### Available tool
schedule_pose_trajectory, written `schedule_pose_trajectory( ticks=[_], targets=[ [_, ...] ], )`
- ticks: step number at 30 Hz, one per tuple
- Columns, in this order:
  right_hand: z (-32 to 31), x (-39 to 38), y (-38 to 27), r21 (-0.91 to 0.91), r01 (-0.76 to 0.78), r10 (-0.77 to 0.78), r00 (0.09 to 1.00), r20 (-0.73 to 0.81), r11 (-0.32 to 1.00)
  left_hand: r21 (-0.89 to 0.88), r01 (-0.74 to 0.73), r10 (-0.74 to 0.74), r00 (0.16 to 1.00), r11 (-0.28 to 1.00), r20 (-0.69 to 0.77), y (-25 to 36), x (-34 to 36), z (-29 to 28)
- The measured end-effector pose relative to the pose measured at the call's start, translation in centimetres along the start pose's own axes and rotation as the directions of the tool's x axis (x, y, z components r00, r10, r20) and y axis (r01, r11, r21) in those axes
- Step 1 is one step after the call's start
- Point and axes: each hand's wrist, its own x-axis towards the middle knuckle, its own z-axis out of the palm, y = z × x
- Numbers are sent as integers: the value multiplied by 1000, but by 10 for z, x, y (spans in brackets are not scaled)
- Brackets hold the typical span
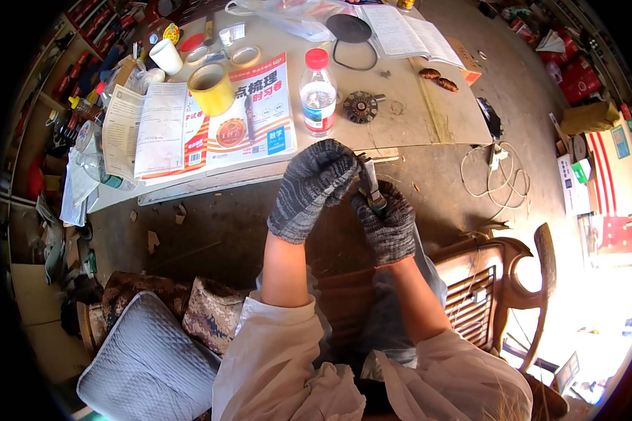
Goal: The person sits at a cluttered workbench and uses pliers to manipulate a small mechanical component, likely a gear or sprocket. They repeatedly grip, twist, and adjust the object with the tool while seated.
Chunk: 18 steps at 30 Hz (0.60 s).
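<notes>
Both my hands wear grey-and-black knitted gloves and meet just off the table's front edge. My right hand (pixel 388 226) is closed round a small hand tool (pixel 370 179) with a grey metal head and a darker, greenish grip; its exact kind is unclear. My left hand (pixel 310 191) is closed beside the tool's head, its fingertips turned toward a thin dark piece there. What lies in the left fingers is hidden. On the table beyond stand a clear plastic bottle (pixel 319 98) with a red cap and a dark round slotted metal part (pixel 360 107) with a short shaft.
The table (pixel 414 116) holds a roll of yellow tape (pixel 213 90), printed booklets (pixel 267 126), a white cup (pixel 166 56), an open notebook (pixel 407 34) and a black round lid-like thing (pixel 349 29). A white cable (pixel 497 168) trails on the floor at right. A grey cushion (pixel 147 358) lies beside me.
</notes>
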Motion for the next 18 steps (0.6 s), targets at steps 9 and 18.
schedule_pose_trajectory(
  ticks=[9, 18],
  targets=[
    [-1, 5, 9, -247, 66, -85, 994, -67, 967, 46, -10, 12, 999, 999, -47, -2, 1, 0],
    [4, -2, -5, -186, -43, 34, 998, -51, 982, 77, -52, 53, 999, 996, -10, -1, 1, 0]
  ],
)
